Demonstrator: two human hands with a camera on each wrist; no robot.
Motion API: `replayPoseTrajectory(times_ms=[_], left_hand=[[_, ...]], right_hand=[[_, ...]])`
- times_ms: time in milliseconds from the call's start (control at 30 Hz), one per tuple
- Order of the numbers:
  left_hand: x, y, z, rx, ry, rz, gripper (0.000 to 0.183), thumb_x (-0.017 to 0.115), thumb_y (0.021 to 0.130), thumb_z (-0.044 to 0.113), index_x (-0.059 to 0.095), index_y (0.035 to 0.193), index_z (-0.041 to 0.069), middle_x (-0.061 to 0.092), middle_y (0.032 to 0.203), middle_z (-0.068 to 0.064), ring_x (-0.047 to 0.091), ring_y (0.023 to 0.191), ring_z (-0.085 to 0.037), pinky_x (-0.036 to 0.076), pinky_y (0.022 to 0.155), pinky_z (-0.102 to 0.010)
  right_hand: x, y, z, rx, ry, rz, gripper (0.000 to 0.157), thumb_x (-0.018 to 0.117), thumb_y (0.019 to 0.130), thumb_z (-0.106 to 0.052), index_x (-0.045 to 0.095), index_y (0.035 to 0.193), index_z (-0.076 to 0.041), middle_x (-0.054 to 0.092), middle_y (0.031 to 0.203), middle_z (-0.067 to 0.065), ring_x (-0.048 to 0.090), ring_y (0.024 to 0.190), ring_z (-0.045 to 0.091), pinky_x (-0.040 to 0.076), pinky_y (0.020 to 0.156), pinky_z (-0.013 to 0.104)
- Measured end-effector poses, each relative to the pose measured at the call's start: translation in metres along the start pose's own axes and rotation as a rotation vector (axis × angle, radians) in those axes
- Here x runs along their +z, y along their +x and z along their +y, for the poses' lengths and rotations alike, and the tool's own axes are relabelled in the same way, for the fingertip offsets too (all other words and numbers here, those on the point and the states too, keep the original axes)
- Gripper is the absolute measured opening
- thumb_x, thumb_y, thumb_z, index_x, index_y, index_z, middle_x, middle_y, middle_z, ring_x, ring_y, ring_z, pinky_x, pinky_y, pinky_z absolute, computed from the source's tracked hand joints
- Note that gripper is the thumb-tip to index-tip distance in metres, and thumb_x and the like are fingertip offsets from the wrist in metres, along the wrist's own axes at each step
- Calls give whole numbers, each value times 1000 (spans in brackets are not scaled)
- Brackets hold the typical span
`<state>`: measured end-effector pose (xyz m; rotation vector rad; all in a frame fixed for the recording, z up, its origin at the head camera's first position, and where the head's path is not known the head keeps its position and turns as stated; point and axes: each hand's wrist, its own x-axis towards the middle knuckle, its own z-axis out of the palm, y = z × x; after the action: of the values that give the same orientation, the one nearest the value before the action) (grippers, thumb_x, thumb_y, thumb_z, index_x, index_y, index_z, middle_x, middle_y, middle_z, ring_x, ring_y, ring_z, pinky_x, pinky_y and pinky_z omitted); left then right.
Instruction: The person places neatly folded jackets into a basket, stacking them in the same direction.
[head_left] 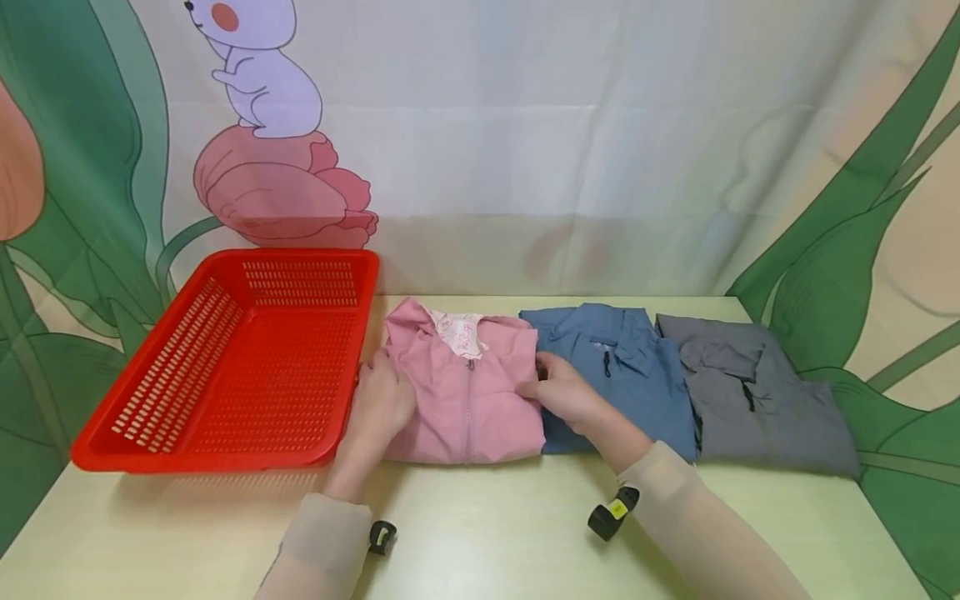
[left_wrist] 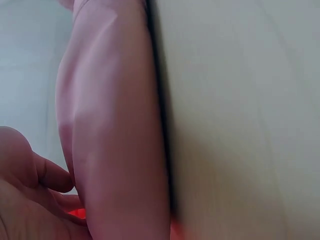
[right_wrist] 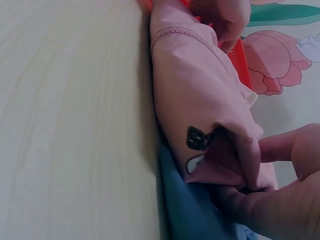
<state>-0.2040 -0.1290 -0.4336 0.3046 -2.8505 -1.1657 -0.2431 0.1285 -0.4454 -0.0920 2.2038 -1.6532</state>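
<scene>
A folded pink zip-up jacket (head_left: pixel 498 417) with a white patterned lining at its collar lies on the table between my hands. At its left edge my left hand (head_left: pixel 384 396) grips the side, and the left wrist view shows the thumb (left_wrist: pixel 54 175) against the pink cloth. My right hand (head_left: pixel 570 392) pinches the right edge between thumb and fingers, where the cloth (right_wrist: pixel 245 150) is bunched in the right wrist view. Under that hand lies a folded blue garment (head_left: pixel 652 400) with a short black zip pull, its left side overlapped by the pink jacket.
To the left stands a red perforated plastic basket (head_left: pixel 225 460), close beside my left hand. A folded grey garment (head_left: pixel 787 425) lies right of the blue one. The pale wooden table (head_left: pixel 480 533) ends at a printed curtain (head_left: pixel 480 167) behind.
</scene>
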Motion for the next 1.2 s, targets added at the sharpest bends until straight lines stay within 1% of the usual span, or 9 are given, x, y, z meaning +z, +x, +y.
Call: replayPoseTrajectory(times_ms=[133,233,400,467,667,800,1000,1133,1200], left_hand=[[-2,1,1,-8,-38,12,52,31,107,18,31,152,-9,41,144,-40,41,135,-52,31,114,-60],[-2,2,2,-11,-104,32,55,37,104,14,30,155,-5,41,148,-35,40,137,-49,30,115,-58],[-3,3,4,-16,-211,56,62,41,99,9,26,157,-5,38,153,-33,37,142,-46,28,118,-55],[-5,2,6,-34,-247,33,62,41,99,9,26,157,-5,36,155,-31,34,144,-44,26,119,-54],[-15,-1,11,-99,-377,-94,62,42,100,11,26,158,-4,32,160,-24,31,146,-38,23,121,-50],[-19,-3,14,-118,-456,-131,63,45,99,7,26,158,-4,32,159,-24,32,145,-37,24,121,-51],[-24,-8,22,-136,-626,-162,74,51,94,-2,20,161,1,41,148,-28,48,127,-38,39,111,-53],[-31,-10,26,-166,-760,-193,82,56,95,-3,11,163,2,42,144,-28,52,121,-37,42,108,-50],[-36,-11,27,-178,-814,-224,81,57,96,-2,12,163,2,43,142,-26,54,116,-34,46,104,-46]], right_hand=[[1,3,2,4,82,21,69,62,92,2,28,151,11,52,132,28,55,115,34,48,102,46],[0,5,4,7,176,24,73,60,89,7,23,152,12,50,137,30,54,120,35,45,106,48],[-1,5,5,3,278,11,81,58,85,13,18,156,10,43,148,28,48,128,36,41,111,50],[-3,5,5,-6,297,-2,82,57,84,15,18,156,9,41,150,28,47,129,36,41,111,50],[-8,4,4,-21,320,-13,84,56,84,18,18,158,7,41,150,26,47,127,36,44,108,46],[-13,3,3,-29,327,-18,87,56,82,20,18,159,6,41,149,26,48,125,34,46,104,41],[-21,1,1,-23,325,-30,88,55,81,21,18,159,5,41,148,25,47,125,33,45,104,39],[-27,-2,-3,-23,334,-53,87,55,81,21,18,158,6,43,144,24,49,123,30,47,102,35],[-31,-2,-6,-28,332,-73,85,55,81,21,18,157,8,44,142,25,50,121,30,49,99,33]])
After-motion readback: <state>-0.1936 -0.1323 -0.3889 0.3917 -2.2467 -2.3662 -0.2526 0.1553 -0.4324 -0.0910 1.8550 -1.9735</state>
